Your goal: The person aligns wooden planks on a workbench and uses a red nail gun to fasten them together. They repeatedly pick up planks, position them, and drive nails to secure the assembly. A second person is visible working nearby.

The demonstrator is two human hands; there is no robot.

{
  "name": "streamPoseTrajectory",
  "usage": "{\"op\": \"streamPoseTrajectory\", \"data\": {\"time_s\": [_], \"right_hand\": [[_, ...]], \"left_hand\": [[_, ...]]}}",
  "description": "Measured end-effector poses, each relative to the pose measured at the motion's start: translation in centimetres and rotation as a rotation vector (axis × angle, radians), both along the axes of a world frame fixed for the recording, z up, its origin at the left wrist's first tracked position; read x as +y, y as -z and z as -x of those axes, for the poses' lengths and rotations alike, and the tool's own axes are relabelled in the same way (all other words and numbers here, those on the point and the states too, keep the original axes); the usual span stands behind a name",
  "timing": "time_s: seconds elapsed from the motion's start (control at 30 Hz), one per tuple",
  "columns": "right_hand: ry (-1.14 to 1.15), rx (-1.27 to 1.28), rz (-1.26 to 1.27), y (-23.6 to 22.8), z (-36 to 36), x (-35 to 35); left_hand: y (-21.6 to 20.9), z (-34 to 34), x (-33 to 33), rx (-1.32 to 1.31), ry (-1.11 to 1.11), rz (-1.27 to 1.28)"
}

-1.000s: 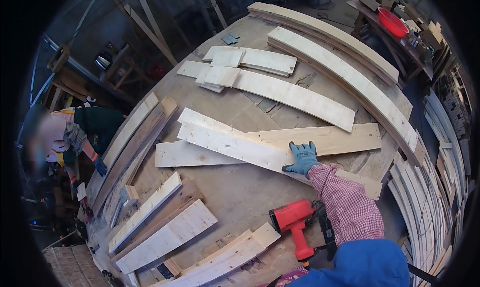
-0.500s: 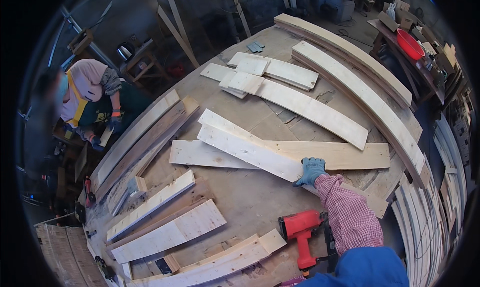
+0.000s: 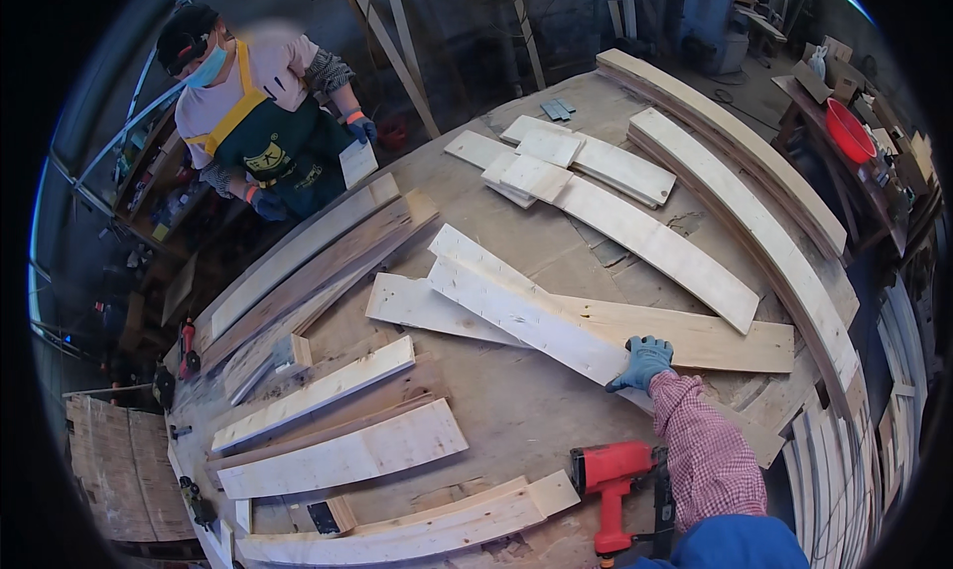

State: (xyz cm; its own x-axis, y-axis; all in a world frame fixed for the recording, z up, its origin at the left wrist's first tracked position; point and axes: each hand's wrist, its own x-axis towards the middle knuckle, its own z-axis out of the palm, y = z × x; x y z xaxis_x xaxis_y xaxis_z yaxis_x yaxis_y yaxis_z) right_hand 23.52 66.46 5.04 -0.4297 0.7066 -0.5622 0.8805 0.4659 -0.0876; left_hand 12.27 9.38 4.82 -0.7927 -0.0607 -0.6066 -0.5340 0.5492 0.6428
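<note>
My right hand [image 3: 647,362], in a blue-grey work glove, is closed around the near right end of a pale wooden board [image 3: 526,313]. That board lies slantwise across another wooden board [image 3: 685,333], and staple-like marks dot its face. Below my right forearm, a red nail gun [image 3: 613,470] rests on the work table [image 3: 536,410], with no hand on it. My left hand is out of view.
Curved boards [image 3: 745,241] line the far right, and stacked planks [image 3: 338,460] lie at the left. Short blocks [image 3: 541,177] sit on boards at the back. Across the table, a person in a green apron [image 3: 283,152] holds a small wood piece [image 3: 358,162].
The view has shifted, so the table sits lower and further right. The person opposite has straightened up and raised the small wood piece. My right hand keeps its grip on the board.
</note>
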Motion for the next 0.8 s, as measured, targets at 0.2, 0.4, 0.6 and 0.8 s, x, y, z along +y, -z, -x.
{"op": "streamPoseTrajectory", "data": {"time_s": [0.2,0.4,0.6,0.8], "right_hand": [[0.045,0.068,-0.019,-0.4,0.2,-1.0],[-0.114,0.139,-0.051,0.3,-0.1,-1.1],[-0.252,0.251,-0.206,-0.2,-1.0,-1.2],[-0.346,0.269,-0.222,-1.9,-2.0,0.6]], "left_hand": [[-0.2,-1.3,-1.3,0.0,-0.048,-0.017],[-1.8,-3.7,-5.6,0.009,-0.135,-0.072],[-2.9,-6.2,-8.5,-0.005,-0.243,-0.141],[-3.3,-7.3,-8.6,0.07,-0.307,-0.244]]}}
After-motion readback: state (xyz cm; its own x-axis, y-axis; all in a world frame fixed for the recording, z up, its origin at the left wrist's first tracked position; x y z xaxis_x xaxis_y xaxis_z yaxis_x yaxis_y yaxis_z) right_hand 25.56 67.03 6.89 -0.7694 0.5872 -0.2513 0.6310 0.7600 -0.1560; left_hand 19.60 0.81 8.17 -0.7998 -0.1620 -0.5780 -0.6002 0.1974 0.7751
